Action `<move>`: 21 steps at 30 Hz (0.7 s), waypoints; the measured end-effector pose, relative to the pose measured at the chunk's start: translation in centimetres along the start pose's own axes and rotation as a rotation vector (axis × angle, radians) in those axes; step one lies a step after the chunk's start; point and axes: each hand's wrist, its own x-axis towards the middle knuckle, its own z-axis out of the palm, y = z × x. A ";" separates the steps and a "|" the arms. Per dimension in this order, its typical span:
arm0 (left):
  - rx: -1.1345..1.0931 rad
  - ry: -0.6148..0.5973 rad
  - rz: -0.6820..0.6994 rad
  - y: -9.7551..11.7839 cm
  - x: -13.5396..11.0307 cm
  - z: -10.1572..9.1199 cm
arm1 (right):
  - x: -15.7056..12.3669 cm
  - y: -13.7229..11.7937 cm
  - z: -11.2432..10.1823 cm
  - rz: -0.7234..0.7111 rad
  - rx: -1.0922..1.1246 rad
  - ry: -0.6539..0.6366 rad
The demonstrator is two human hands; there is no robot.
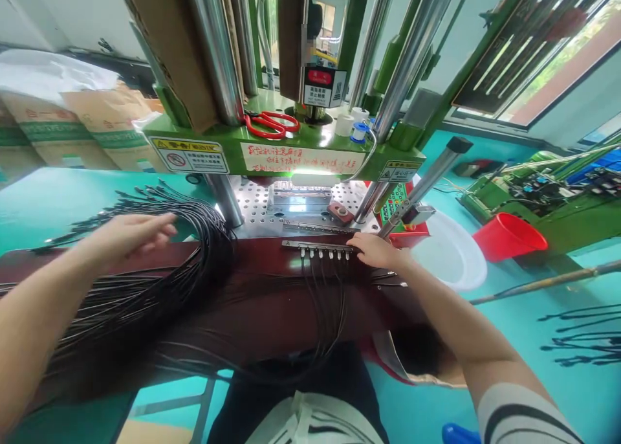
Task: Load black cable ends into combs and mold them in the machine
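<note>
My right hand [376,250] has its fingers closed on the right end of a narrow metal strip [317,246] lying along the back of the dark red worktop [272,314]. Several cable ends with metal plugs sit in a row along that strip, and their black cables [323,301] hang towards my lap. A second metal strip [310,226] lies just behind it on the press bed. Over a thick bundle of black cables [208,237] on the left, my left hand [140,237] is held with curled, pinched fingers; whatever is between them, if anything, cannot be made out.
A green press [359,156] with steel columns stands ahead, with red-handled scissors [272,125] on its ledge. To the right are a lever [427,178], a white basin [451,256] and a red bucket [512,237]. An open box [460,373] stands below the worktop.
</note>
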 end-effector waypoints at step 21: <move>-0.445 -0.915 -0.112 1.1 -8.8 21.9 | 7.8 -1.0 -6.5 0.287 0.358 0.214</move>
